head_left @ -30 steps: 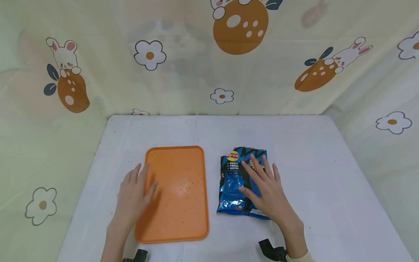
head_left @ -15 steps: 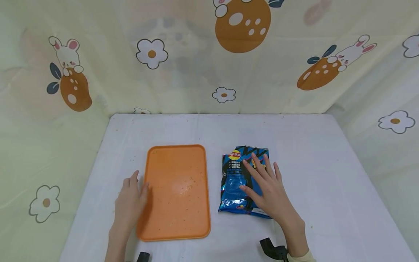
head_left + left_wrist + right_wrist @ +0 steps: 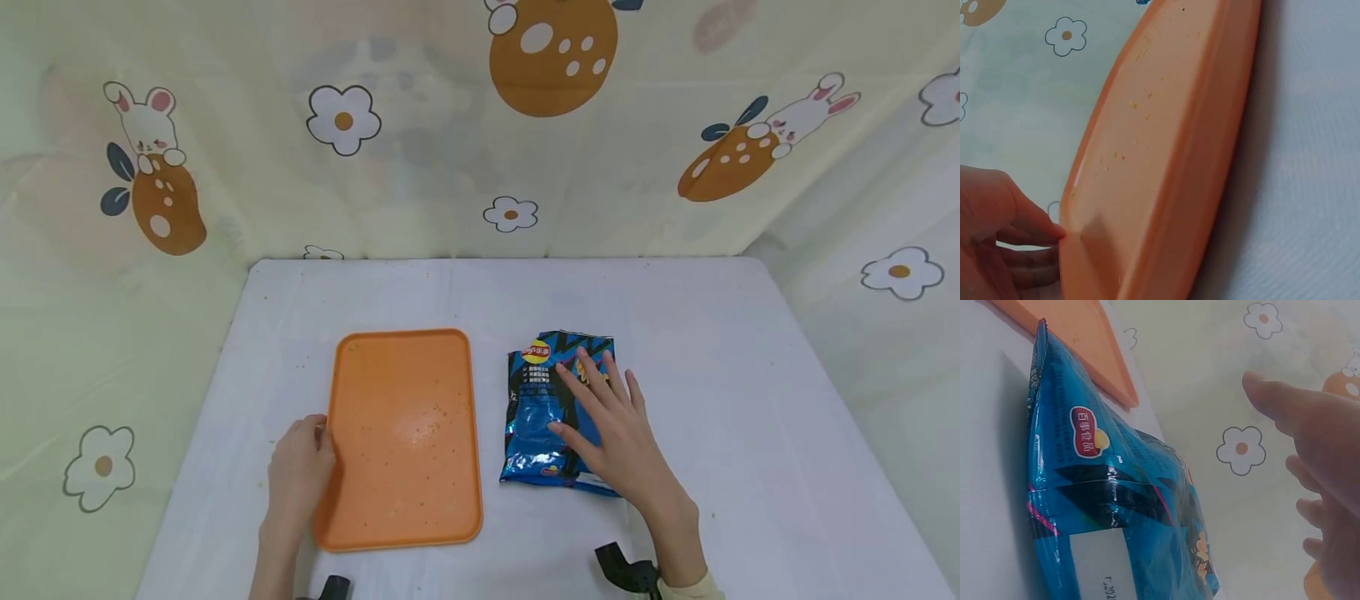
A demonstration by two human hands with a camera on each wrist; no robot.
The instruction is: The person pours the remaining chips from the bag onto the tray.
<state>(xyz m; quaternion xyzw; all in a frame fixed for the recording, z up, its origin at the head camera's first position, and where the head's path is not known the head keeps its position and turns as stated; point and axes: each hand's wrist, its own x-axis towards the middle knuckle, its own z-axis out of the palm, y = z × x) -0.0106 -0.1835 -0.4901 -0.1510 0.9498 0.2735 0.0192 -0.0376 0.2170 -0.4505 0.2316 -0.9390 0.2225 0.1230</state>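
An orange tray with crumbs scattered on it lies left of centre on the white table. My left hand is at the tray's left edge. In the left wrist view the thumb of that hand meets the rim, and its other fingers are bent behind the edge, so it pinches the tray. To the right lies a blue snack bag, apparently a chip bag. Over the bag's right part my right hand hovers with spread fingers. The right wrist view shows a gap between this hand and the bag.
Small crumbs dot the white table around the tray. A patterned curtain hangs behind the table and along both sides. Black wrist mounts show below the hands.
My left hand has drawn back along the tray's left edge, and its straight fingers have curled onto the rim. My right hand stays spread over the bag.
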